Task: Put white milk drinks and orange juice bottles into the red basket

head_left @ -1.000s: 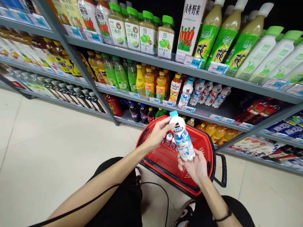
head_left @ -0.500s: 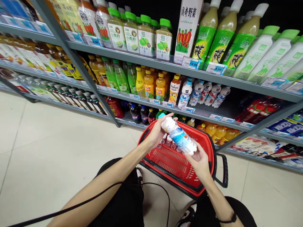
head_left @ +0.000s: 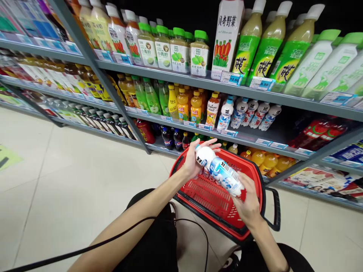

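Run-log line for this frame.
left hand: at cap end of blue-and-white drink bottle | right hand: gripping base end | bottle: tilted, above red shopping basket | basket: small bottles, partly hidden

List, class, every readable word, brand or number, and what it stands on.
"贝奇野菜": tall carton
"12.50": price tag
"5.50": next price tag
"小青柠": two green-capped bottles
"大世界": green-labelled bottles
"Qoo": orange bottles
"Tropicana": juice bottle
Held bottle, other lettering: too small or blurred.

Shop aisle: shelves (head_left: pixel 159 74) of bottled drinks (head_left: pixel 200 58), price tags (head_left: pixel 231 78), red shopping basket (head_left: pixel 210 199).
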`<state>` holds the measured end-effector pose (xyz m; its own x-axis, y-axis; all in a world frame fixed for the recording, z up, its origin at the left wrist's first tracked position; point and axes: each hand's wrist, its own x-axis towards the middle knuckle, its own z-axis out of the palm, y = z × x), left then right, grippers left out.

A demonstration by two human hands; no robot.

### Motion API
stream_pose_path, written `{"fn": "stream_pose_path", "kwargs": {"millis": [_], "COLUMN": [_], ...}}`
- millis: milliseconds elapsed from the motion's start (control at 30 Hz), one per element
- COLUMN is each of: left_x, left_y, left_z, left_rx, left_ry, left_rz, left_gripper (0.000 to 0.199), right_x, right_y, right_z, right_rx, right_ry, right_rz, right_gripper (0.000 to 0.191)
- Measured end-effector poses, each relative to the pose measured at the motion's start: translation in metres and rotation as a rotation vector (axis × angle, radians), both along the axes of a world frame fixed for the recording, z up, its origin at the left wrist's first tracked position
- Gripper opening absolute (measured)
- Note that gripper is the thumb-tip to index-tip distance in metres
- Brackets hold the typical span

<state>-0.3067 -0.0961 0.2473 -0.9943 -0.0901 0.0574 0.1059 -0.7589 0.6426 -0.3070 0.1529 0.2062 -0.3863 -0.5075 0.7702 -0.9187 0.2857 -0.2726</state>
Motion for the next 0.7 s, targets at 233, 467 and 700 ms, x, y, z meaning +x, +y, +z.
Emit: {"fn": "stream_pose_path", "kwargs": {"millis": [233,467,700], "left_x": [0.004,0.011,0.011], "left_y": [-0.001,-0.009,-0.012], "left_z": [0.0,0.006,0.002], "left_rx": [0.023,0.008,0.013], "left_ry": [0.054,0.091,0.102], "left_rz": [-0.036,-0.022,-0.022], "left_gripper": [0.083,0.09,0.088], "right_x": [-0.004,0.005,0.017], "right_y": [0.004,-0.009,-0.03], "right_z": [-0.003,-0.009,-0.012], "right_rx": [0.029,-0.147,-0.439], "right_ry": [0.084,-0.332,-1.195], "right_rz": [-0.004,-0.094,0.106], "right_gripper": [0.086,0.064,0.073]}}
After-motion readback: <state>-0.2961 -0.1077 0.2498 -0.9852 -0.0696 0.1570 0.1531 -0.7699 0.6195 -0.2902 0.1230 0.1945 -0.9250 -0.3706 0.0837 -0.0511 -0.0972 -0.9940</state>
